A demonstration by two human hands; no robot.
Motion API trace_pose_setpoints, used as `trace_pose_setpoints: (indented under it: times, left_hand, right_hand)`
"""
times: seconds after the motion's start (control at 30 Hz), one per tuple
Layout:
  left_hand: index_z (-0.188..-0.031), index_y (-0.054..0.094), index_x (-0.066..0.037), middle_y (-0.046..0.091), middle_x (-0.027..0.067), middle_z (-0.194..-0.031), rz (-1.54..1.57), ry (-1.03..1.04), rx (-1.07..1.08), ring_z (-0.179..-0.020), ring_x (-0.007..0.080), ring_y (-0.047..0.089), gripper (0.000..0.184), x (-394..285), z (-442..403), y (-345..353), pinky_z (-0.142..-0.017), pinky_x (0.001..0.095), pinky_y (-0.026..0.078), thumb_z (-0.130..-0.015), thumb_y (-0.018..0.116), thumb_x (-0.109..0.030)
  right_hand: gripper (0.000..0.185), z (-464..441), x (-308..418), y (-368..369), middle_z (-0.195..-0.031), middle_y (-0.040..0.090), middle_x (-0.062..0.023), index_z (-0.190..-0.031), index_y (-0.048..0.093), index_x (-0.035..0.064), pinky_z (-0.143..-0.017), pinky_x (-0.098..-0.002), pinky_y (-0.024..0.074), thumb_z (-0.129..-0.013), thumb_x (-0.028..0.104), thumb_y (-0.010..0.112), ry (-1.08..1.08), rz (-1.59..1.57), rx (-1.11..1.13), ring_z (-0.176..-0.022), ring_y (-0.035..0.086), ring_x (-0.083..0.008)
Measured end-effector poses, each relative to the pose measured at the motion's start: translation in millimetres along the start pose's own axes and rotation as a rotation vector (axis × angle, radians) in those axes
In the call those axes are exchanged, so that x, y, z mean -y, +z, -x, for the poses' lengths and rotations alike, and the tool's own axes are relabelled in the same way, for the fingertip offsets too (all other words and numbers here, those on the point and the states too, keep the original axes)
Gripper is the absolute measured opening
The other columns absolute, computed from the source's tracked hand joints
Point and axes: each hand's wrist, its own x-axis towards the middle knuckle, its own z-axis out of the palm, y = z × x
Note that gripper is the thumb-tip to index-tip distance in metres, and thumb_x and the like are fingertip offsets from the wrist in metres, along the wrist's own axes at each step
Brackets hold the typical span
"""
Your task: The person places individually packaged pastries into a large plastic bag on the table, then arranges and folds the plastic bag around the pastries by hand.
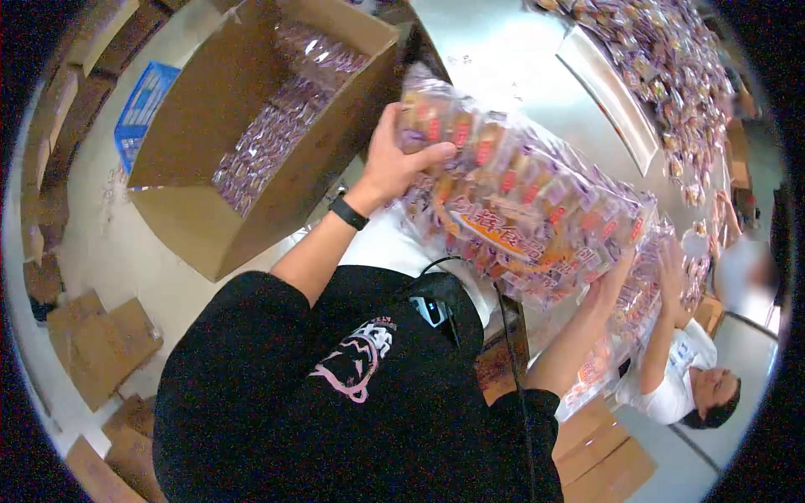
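A large clear plastic bag [520,197] packed with small purple-and-yellow wrapped snacks is held up in front of me, tilted down to the right. Orange and white lettering is printed on its side. My left hand [398,159], with a black band at the wrist, grips the bag's upper left end, thumb across the front. At the lower right end my right hand [610,272] is closed on the bag; some of its fingers are hidden by the plastic. Just left of the bag stands an open cardboard box [327,159] with similar snack packs inside.
A shiny metal table [478,54] bears a heap of loose snack packets [671,75] and a metal strip [608,96]. At right, a co-worker in white [675,369] has hands at another bag. A blue crate [142,109] and flattened cardboard [105,344] are at left.
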Motion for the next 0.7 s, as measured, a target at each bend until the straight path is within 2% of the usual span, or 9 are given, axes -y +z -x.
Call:
trace_pose_setpoints:
  times: [0.07,0.13,0.2,0.27,0.43,0.63,0.7]
  left_hand:
    - [-0.127,0.054,-0.001,0.067,0.0092,-0.114,0.129,0.050,-0.052,-0.103,0.0190,0.065,0.065,15.5,5.6,-16.3,-0.095,0.0334,0.051,-0.075,0.088,-0.022]
    - [-0.126,0.055,-0.003,0.066,0.0079,-0.113,0.320,-0.127,-0.006,-0.102,0.0177,0.065,0.053,51.6,7.6,-51.5,-0.091,0.0330,0.053,-0.079,0.077,-0.013]
    - [-0.127,0.055,-0.003,0.066,0.0080,-0.113,0.458,-0.291,0.006,-0.102,0.0180,0.064,0.053,77.7,6.8,-77.0,-0.092,0.0332,0.052,-0.079,0.077,-0.014]
    - [-0.127,0.055,-0.003,0.066,0.0081,-0.114,0.554,-0.421,-0.005,-0.103,0.0182,0.064,0.054,90.6,6.1,-91.4,-0.092,0.0335,0.052,-0.079,0.077,-0.015]
    - [-0.128,0.054,-0.003,0.065,0.0083,-0.115,0.659,-0.577,-0.027,-0.104,0.0189,0.063,0.054,107.8,22.8,-112.0,-0.093,0.0341,0.052,-0.080,0.075,-0.017]
    - [-0.129,0.054,-0.003,0.064,0.0086,-0.117,0.671,-0.677,-0.036,-0.106,0.0196,0.063,0.055,119.5,44.4,-121.2,-0.094,0.0349,0.051,-0.081,0.074,-0.019]
    - [-0.130,0.053,-0.003,0.064,0.0087,-0.118,0.666,-0.704,-0.029,-0.106,0.0198,0.062,0.055,121.8,48.3,-122.0,-0.095,0.0352,0.051,-0.081,0.074,-0.020]
  right_hand:
    - [0.042,36.0,16.2,34.8,-0.113,0.070,-0.0046,-0.128,0.062,0.0073,-0.082,-0.0310,0.0572,-0.095,0.031,0.071,-0.092,0.000,-0.032,-0.100,0.068,-0.0161]
    - [0.040,72.4,26.7,71.8,-0.110,0.071,-0.0046,-0.126,0.063,0.0057,-0.080,-0.0292,0.0573,-0.093,0.028,0.073,-0.233,0.031,-0.042,-0.098,0.068,-0.0155]
    - [0.020,112.8,50.2,112.8,-0.101,0.074,-0.0058,-0.108,0.073,0.0003,-0.081,-0.0282,0.0554,-0.088,0.005,0.076,-0.436,-0.062,0.170,-0.089,0.069,-0.0114]
    - [0.026,138.8,64.9,138.2,-0.098,0.075,-0.0059,-0.113,0.072,-0.0016,-0.076,-0.0259,0.0563,-0.087,-0.004,0.074,-0.397,-0.061,0.239,-0.085,0.069,-0.0118]
    - [0.028,166.3,93.3,172.7,-0.096,0.074,-0.0091,-0.119,0.069,-0.0018,-0.069,-0.0244,0.0573,-0.091,-0.003,0.070,-0.259,-0.163,0.532,-0.080,0.069,-0.0111]
    - [0.036,160.1,88.1,161.3,-0.107,0.067,-0.0101,-0.130,0.062,-0.0016,-0.070,-0.0269,0.0612,-0.094,-0.006,0.060,-0.192,-0.197,0.624,-0.081,0.071,-0.0140]
    - [0.037,157.0,82.6,157.0,-0.112,0.064,-0.0114,-0.130,0.060,-0.0021,-0.071,-0.0276,0.0622,-0.093,-0.006,0.061,-0.206,-0.256,0.655,-0.083,0.072,-0.0160]
